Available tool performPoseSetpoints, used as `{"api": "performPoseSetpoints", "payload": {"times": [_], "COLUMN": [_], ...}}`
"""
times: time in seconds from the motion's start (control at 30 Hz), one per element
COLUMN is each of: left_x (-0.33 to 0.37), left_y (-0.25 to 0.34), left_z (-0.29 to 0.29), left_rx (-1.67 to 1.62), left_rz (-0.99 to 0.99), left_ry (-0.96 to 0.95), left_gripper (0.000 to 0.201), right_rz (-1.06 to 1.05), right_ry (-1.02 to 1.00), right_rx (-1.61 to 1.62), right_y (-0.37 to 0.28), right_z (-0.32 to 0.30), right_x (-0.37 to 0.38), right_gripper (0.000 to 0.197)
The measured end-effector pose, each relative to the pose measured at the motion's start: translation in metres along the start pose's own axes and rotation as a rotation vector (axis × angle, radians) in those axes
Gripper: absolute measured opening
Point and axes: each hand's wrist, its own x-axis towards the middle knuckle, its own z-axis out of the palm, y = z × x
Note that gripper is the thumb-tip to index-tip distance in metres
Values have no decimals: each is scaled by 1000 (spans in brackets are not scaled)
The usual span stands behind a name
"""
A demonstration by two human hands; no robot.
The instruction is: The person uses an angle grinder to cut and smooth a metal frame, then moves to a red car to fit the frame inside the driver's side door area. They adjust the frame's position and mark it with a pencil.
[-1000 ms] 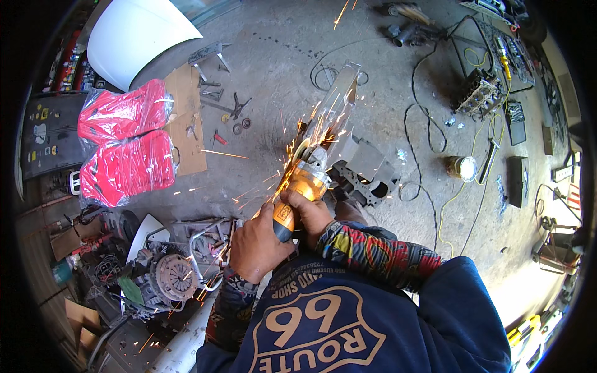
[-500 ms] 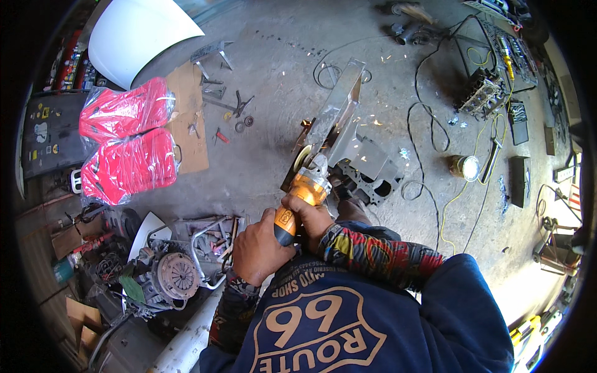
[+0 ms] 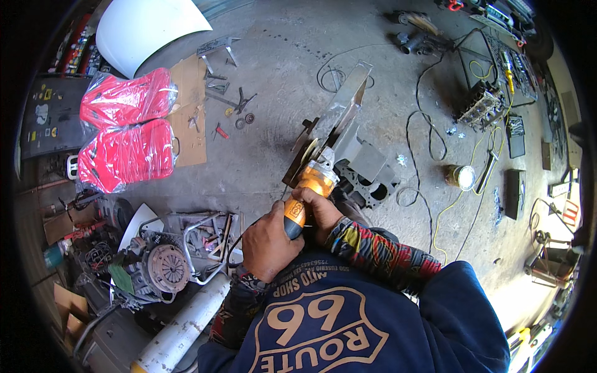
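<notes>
An orange and black angle grinder (image 3: pixel 316 181) is held in front of me, its head pointing away. My left hand (image 3: pixel 271 241) is closed around the black rear end of its body. Further forward, my right hand (image 3: pixel 321 212) wraps the body from the right. The grinder's disc (image 3: pixel 305 151) stands on edge close beside a grey metal bracket (image 3: pixel 346 102), long and angled upward from the floor; whether they touch I cannot tell. Under and right of the bracket lie a flat metal plate (image 3: pixel 368 163) and a dark metal flange (image 3: pixel 373 189) with holes.
Two plastic-wrapped red seats (image 3: pixel 127 152) lie at left by cardboard (image 3: pixel 189 124). Nearer are a clutch assembly (image 3: pixel 168 268) and a white cylinder (image 3: pixel 180 323). At right are an engine block (image 3: pixel 481 104), a can (image 3: pixel 461 177) and a black cable (image 3: pixel 429 124) across the floor.
Sparks that flew around the bracket and plate are no longer visible. The grinder and both hands have shifted slightly right in view. Both hands keep their grip.
</notes>
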Motion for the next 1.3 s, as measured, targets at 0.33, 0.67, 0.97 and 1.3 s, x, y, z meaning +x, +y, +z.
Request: {"api": "performPoseSetpoints", "payload": {"times": [0.33,0.67,0.97,1.3], "left_x": [-34,-72,-130,-153], "left_y": [-33,-124,-225,-275], "left_z": [19,75,117,120], "left_rx": [-59,-560,-777,-739], "left_rz": [63,51,131,166], "left_ry": [82,307,351,331], "left_gripper": [74,53,47,51], "right_rz": [100,-423,-396,-444], "right_ry": [35,-146,-149,-133], "right_rx": [-105,-783,-948,-663], "right_y": [32,112,219,273], "right_z": [-2,29,31,45], "right_x": [-5,-35,-16,-31], "right_gripper": [43,59,62,42]}}
